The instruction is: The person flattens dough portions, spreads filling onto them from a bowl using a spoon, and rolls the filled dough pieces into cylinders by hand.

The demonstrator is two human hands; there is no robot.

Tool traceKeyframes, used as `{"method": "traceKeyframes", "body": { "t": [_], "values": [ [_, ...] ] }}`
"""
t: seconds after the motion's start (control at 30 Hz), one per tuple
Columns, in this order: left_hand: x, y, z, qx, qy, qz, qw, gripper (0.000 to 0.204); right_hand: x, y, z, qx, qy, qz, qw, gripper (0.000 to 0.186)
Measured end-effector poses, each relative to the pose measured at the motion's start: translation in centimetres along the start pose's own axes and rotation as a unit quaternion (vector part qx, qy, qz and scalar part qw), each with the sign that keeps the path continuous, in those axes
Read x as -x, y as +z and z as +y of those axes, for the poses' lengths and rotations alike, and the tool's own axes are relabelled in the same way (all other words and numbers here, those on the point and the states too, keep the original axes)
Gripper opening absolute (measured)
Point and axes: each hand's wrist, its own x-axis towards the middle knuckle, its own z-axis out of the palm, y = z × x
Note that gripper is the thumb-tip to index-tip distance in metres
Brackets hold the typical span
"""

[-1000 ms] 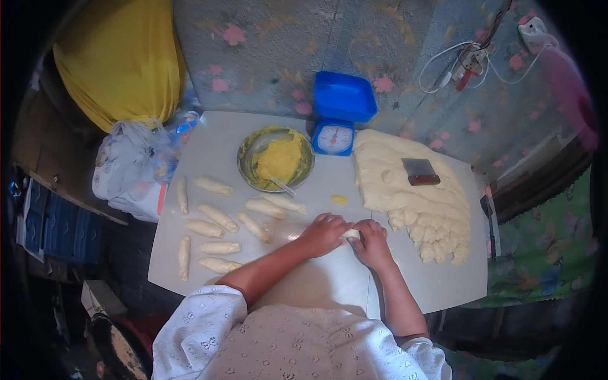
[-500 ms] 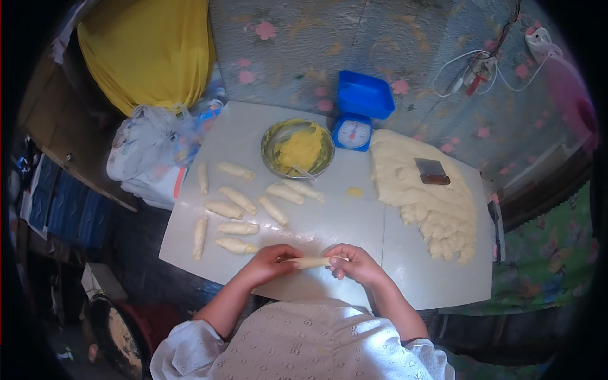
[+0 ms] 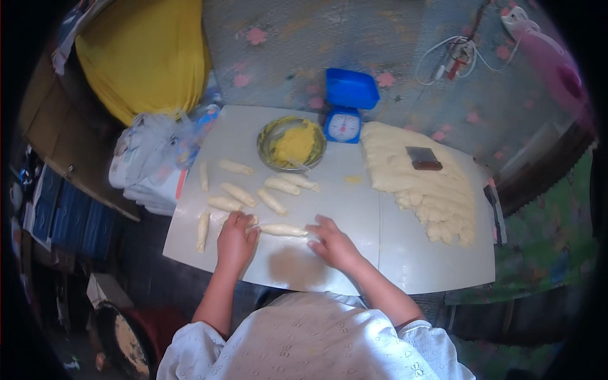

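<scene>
A rolled dough piece (image 3: 282,230) lies on the pale tabletop (image 3: 411,266) between my two hands. My left hand (image 3: 238,237) is at its left end, fingers loosely bent and thumb apart, partly covering another roll behind. My right hand (image 3: 330,244) has its fingers spread at the right end of the piece. Several similar rolls (image 3: 272,201) lie to the left and behind. A steel bowl (image 3: 264,156) holds yellow paste (image 3: 295,145) and a utensil. At the right a large mass of dough (image 3: 405,180) carries a metal scraper with a brown handle (image 3: 422,158).
A blue scale (image 3: 343,126) with a tray stands against the wall behind. Plastic bags (image 3: 152,149) and yellow cloth (image 3: 142,57) are at the left, near blue drawers (image 3: 63,212). A round pan (image 3: 123,339) sits low at left. Cables and sockets (image 3: 457,60) are on the wall.
The piece I was holding in both hands now lies on the table among the rolls. My hands moved away from my body onto the tabletop, and their fingers have loosened.
</scene>
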Motion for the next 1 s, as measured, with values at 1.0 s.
{"method": "traceKeyframes", "body": {
  "t": [1.0],
  "values": [
    [2.0,22.2,24.6,0.127,0.381,-0.351,0.846,0.027,11.9,-19.2,17.8,0.296,0.175,0.240,0.908,0.032]
  ]
}}
